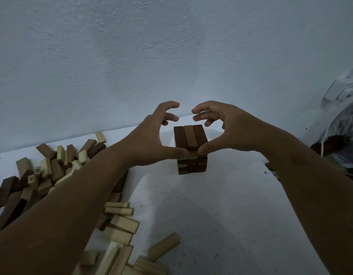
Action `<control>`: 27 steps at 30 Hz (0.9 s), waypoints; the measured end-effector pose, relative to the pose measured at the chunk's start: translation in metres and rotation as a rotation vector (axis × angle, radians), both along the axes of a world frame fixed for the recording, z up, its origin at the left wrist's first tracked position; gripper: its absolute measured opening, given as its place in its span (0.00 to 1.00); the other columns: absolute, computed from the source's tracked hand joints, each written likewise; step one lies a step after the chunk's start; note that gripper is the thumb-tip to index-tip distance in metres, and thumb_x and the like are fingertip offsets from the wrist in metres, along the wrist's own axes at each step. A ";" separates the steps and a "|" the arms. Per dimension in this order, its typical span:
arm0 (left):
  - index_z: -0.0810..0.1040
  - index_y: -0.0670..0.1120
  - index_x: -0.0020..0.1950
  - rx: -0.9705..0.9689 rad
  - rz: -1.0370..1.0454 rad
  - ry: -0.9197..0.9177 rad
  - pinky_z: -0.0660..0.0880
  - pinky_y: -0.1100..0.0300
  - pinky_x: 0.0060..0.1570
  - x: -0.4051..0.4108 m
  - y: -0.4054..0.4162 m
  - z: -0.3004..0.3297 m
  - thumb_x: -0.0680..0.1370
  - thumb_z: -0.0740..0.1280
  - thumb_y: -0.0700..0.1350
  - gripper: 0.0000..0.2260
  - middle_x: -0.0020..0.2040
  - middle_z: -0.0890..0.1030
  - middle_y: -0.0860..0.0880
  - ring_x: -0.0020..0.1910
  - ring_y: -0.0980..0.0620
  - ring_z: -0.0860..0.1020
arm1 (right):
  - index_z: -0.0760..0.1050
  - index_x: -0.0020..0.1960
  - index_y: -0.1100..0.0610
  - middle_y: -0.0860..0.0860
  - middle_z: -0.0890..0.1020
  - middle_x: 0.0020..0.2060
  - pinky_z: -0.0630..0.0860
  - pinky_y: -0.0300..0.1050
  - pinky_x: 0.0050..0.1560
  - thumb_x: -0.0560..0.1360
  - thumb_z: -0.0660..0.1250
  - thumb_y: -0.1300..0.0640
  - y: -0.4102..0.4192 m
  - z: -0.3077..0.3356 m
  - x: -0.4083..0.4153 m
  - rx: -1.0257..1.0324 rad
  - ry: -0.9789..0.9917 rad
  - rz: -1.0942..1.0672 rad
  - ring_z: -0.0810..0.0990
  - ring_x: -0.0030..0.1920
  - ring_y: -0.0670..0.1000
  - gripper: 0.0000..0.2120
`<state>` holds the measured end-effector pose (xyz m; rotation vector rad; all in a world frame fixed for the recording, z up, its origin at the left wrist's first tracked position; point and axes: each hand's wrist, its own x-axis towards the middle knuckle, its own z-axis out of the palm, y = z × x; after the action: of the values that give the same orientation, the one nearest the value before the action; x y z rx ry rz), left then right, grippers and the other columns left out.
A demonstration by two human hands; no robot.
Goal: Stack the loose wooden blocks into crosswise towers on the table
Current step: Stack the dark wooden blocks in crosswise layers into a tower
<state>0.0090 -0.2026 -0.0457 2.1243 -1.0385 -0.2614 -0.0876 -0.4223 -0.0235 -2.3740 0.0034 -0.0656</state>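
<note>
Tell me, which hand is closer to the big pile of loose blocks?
Left. The left hand is at the tower's left side, next to the pile of loose blocks. The right hand is on the tower's far side from it.

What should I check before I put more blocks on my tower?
1. Top layer of the tower is full, three dark blocks side by side: ok.
2. Layers cross each other: ok on the near side.
3. Sides are squared up: cannot tell, thumbs cover part.
4. Left hand and right hand are free to fetch: not ok, both thumbs press the tower.
5. Loose blocks are there to use: ok, a pile lies left of the tower.
6. Table has bare room around the tower: ok.
</note>
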 end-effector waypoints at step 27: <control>0.82 0.58 0.48 0.097 0.296 -0.234 0.73 0.56 0.52 -0.036 0.178 0.001 0.72 0.73 0.45 0.09 0.47 0.81 0.60 0.51 0.58 0.76 | 0.75 0.61 0.45 0.40 0.78 0.58 0.67 0.27 0.48 0.78 0.67 0.54 0.175 -0.037 0.014 -0.079 -0.159 0.078 0.73 0.50 0.40 0.12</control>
<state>-0.0270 -0.0248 -0.0452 2.4040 -0.8363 0.0835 -0.0740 -0.2471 -0.0608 -2.4385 -0.1708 -0.2197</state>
